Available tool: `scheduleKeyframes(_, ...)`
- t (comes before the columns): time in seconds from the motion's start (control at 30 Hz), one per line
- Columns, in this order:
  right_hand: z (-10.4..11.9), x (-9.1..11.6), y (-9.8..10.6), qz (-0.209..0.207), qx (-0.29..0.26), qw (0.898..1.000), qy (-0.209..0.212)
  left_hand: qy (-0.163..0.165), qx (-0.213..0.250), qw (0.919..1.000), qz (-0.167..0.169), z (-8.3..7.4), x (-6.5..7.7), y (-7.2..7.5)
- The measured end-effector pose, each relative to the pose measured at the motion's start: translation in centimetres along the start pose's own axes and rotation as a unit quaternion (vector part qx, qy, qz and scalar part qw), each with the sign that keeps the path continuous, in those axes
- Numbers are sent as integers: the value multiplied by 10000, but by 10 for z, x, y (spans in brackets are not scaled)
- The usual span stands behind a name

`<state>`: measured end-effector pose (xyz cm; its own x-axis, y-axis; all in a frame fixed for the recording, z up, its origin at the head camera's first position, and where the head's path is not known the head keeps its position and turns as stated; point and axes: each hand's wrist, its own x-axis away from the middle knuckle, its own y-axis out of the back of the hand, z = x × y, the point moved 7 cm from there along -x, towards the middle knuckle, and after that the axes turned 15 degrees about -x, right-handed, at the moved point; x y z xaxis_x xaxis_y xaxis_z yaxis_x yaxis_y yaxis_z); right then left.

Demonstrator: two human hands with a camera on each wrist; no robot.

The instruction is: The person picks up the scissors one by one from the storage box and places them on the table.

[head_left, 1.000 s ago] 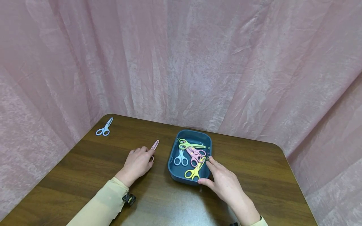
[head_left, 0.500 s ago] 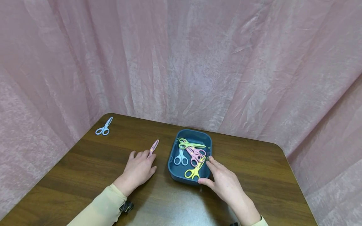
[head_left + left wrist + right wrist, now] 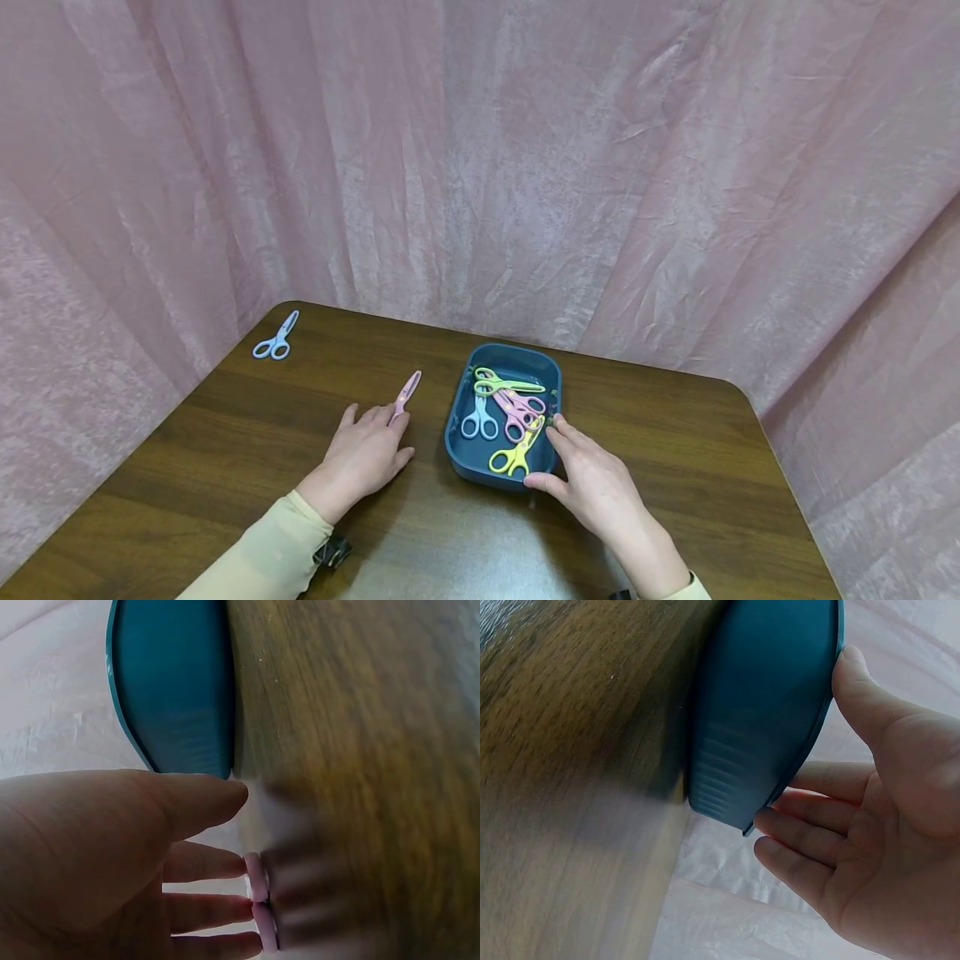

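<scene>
Left hand, fingers extended and gripping nothing, touched the pink scissors lying on the table left of the blue box; right hand held the box's near-right corner. Judged step: pickup; next move called for pinching the scissors.

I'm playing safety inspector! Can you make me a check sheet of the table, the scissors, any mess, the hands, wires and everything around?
Surface: brown wooden table, shiny in front.
Job's things: blue tray holding green scissors, light-blue scissors, yellow scissors and pink ones; loose pink scissors and loose blue scissors outside.
Clutter: nothing seen.
Left hand: straight fingers touch the loose pink scissors.
Right hand: thumb and fingers hold the tray's near right corner.
Cables: nothing seen.
Surroundings: pink curtain behind the table.
</scene>
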<state>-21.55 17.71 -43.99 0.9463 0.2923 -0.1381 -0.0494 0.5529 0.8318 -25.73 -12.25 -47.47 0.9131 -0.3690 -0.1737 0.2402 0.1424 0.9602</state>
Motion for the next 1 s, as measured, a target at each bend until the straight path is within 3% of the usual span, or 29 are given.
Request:
scheduleKeyframes(0.67, 1, 0, 1, -2, -7, 10000, 6, 65, 146, 9989, 438, 13, -13, -10)
scheduleKeyframes(1.0, 1, 0, 0, 6, -11, 10000, -15, 233, 131, 9974, 673, 30, -22, -18)
